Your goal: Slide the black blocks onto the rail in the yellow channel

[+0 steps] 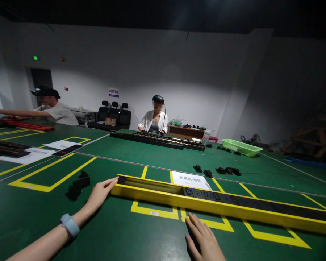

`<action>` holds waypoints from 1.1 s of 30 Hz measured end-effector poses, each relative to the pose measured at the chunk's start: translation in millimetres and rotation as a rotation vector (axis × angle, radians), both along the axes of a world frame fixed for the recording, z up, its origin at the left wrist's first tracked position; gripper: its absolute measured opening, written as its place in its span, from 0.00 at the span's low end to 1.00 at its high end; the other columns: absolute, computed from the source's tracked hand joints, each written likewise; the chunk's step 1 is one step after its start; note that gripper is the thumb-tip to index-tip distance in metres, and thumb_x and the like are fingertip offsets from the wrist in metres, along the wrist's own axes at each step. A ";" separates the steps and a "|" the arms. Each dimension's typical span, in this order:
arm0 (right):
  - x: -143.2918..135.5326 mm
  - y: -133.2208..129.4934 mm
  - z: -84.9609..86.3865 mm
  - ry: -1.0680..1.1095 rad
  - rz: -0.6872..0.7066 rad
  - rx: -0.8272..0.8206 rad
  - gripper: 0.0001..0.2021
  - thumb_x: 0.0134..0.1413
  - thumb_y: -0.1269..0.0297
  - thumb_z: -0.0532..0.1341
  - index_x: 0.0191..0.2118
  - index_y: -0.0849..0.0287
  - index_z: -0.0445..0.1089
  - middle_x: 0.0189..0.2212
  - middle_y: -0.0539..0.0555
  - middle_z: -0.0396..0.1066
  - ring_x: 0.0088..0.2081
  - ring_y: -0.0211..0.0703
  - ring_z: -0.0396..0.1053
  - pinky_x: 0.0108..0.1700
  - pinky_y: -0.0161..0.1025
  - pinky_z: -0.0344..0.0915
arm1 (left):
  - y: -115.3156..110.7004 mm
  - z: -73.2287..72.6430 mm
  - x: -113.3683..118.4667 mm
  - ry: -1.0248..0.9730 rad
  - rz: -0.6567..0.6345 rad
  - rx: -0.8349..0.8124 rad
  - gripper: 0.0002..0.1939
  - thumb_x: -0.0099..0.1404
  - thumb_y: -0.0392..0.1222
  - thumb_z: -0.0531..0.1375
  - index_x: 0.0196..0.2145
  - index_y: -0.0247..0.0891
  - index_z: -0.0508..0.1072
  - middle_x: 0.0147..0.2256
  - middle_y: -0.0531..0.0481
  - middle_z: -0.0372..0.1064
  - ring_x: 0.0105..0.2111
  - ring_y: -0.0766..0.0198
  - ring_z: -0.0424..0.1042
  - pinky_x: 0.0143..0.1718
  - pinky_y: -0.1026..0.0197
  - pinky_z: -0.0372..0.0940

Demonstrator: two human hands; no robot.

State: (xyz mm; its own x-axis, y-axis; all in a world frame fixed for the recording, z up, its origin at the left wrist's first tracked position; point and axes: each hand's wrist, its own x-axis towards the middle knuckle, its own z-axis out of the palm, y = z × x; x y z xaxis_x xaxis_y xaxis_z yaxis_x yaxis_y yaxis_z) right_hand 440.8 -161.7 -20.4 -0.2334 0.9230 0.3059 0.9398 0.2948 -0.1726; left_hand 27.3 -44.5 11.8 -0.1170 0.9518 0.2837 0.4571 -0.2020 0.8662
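We look into a dim room, nearly black overhead, with a soft glow on the wall point(179, 72) well beyond the left hand point(101, 194) and right hand point(204, 237), a dull sheen on the worktop point(141, 237) between them, and blur on the black parts point(78, 184) beside the left one.

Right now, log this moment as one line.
left hand: at left end of yellow rail | right hand: open, apart from rail | socket modules: inside rail | black parts: beside left hand

Yel. rail point(222, 208), part-filled w/ blk sockets point(217, 197)
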 end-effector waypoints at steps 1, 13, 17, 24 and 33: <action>0.0 -0.1 0.0 0.001 -0.001 0.002 0.22 0.58 0.55 0.53 0.56 0.54 0.65 0.58 0.57 0.60 0.58 0.55 0.58 0.58 0.54 0.59 | 0.1 0.1 -0.5 0.010 -0.009 0.001 0.28 0.57 0.60 0.56 0.46 0.36 0.76 0.49 0.45 0.71 0.52 0.50 0.67 0.56 0.54 0.57; -5.1 -3.0 10.2 -0.078 -0.028 -0.099 0.25 0.59 0.55 0.49 0.58 0.60 0.62 0.59 0.57 0.56 0.60 0.55 0.54 0.60 0.56 0.56 | -4.2 4.8 -3.9 0.271 -0.100 0.177 0.19 0.63 0.52 0.54 0.45 0.42 0.76 0.49 0.50 0.71 0.52 0.56 0.66 0.58 0.57 0.56; -2.0 -1.0 5.2 -0.065 -0.010 -0.069 0.24 0.60 0.55 0.49 0.58 0.59 0.62 0.59 0.58 0.56 0.60 0.56 0.55 0.59 0.56 0.56 | -4.4 5.8 -5.4 0.351 -0.136 0.244 0.18 0.64 0.50 0.53 0.46 0.44 0.75 0.49 0.50 0.71 0.52 0.58 0.65 0.57 0.56 0.57; 3.9 2.7 -3.1 -0.053 0.020 -0.036 0.23 0.60 0.55 0.50 0.58 0.57 0.63 0.59 0.57 0.57 0.59 0.57 0.57 0.57 0.56 0.59 | -7.1 6.0 -1.6 0.449 -0.167 0.252 0.19 0.67 0.48 0.50 0.50 0.43 0.72 0.50 0.49 0.69 0.52 0.60 0.64 0.57 0.56 0.58; -6.4 -2.8 8.4 -0.057 -0.036 -0.083 0.24 0.59 0.55 0.50 0.57 0.60 0.63 0.59 0.58 0.57 0.60 0.56 0.55 0.59 0.57 0.56 | -13.5 13.6 5.4 0.628 -0.232 0.406 0.19 0.69 0.46 0.50 0.54 0.43 0.68 0.50 0.49 0.68 0.51 0.62 0.64 0.54 0.54 0.63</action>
State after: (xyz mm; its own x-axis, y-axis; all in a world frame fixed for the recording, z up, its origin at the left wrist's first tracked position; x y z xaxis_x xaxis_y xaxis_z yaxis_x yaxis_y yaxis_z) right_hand 434.4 -164.5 -12.1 -0.2141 0.9527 0.2156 0.9586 0.2474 -0.1411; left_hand 32.8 -58.0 25.5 0.3698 0.7396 0.5623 0.7443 -0.5981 0.2972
